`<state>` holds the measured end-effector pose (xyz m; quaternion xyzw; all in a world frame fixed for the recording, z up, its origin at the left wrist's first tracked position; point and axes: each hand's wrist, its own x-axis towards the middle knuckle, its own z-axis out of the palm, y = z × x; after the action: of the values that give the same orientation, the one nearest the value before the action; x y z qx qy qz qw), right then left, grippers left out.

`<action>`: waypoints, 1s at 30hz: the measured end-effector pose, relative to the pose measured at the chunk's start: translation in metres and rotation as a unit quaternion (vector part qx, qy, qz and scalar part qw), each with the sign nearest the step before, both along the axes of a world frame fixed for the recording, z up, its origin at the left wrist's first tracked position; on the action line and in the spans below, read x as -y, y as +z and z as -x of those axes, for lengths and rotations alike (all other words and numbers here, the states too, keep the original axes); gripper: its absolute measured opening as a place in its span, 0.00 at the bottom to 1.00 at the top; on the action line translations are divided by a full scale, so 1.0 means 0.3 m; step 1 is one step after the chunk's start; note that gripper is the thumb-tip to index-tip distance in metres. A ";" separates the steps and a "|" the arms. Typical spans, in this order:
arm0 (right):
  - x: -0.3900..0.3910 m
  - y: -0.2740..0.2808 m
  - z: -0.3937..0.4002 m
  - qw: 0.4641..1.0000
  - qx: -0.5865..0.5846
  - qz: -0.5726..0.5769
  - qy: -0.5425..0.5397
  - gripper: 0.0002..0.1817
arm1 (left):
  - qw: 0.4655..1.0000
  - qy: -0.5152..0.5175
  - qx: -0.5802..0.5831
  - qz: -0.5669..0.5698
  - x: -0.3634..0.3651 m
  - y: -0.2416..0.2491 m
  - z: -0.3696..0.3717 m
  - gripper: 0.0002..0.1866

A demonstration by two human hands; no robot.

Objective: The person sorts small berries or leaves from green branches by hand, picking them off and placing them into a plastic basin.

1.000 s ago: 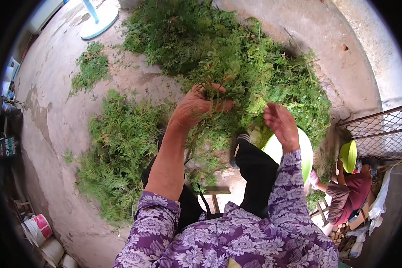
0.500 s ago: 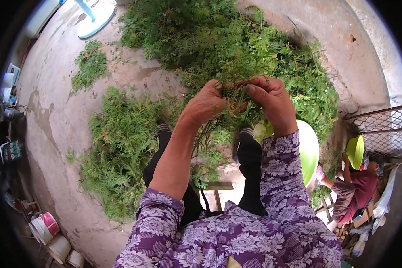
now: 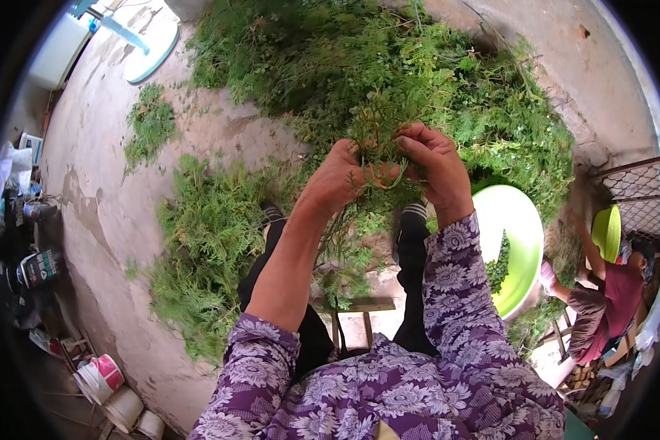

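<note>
My left hand (image 3: 334,176) is closed around a green leafy sprig (image 3: 378,136) with thin brown stems. My right hand (image 3: 436,165) pinches the same sprig from the right, thumb and forefinger together. Leaves stick out above and below both hands. Beyond them spreads a large heap of cut greenery (image 3: 286,59), and a smaller pile of branches (image 3: 205,249) lies left of my legs. To the right of my right sleeve is a light green basin (image 3: 524,242) with some small green bits inside.
A person (image 3: 612,308) in a dark red top sits at the right beside a yellow-green bowl (image 3: 606,231) and a wire mesh panel (image 3: 642,194). White buckets (image 3: 123,407) stand at the lower left. A blue stand base (image 3: 154,55) is at the upper left.
The view has shifted, so more of the basin and its contents shows. My right hand has come slightly closer to my left hand, both still on the sprig.
</note>
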<state>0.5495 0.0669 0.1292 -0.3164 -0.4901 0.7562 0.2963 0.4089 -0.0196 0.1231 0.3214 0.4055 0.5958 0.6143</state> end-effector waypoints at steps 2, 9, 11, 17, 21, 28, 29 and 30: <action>-0.014 -0.012 -0.009 0.998 0.001 0.058 -0.004 0.08 | 1.000 -0.011 0.001 -0.001 -0.012 -0.005 -0.019 0.15; -0.021 -0.039 -0.002 0.997 0.040 0.011 -0.059 0.06 | 0.995 0.071 -0.037 0.066 -0.036 -0.045 -0.072 0.13; -0.027 -0.047 -0.007 0.997 0.035 0.023 -0.062 0.06 | 0.989 0.112 -0.034 0.086 -0.038 -0.037 -0.083 0.12; -0.092 -0.112 -0.048 0.987 -0.021 0.151 -0.054 0.08 | 0.987 0.085 -0.083 0.111 -0.010 -0.040 -0.079 0.14; -0.202 -0.137 -0.100 0.932 -0.180 0.275 -0.151 0.07 | 0.994 0.049 0.010 0.100 0.026 0.018 -0.056 0.14; -0.103 -0.056 0.007 0.929 -0.203 0.301 -0.067 0.07 | 0.985 0.147 -0.072 0.049 0.006 0.020 -0.028 0.12; -0.097 -0.047 0.012 0.940 -0.191 0.275 -0.065 0.06 | 0.985 0.153 -0.071 0.048 0.000 0.011 -0.015 0.12; -0.091 -0.039 0.015 0.950 -0.179 0.248 -0.064 0.06 | 0.983 0.154 -0.094 0.042 -0.003 -0.007 -0.002 0.12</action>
<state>0.5449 0.0943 0.1175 -0.2699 -0.2050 0.8775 0.3393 0.4096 -0.0186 0.1210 0.2835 0.5308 0.6325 0.4876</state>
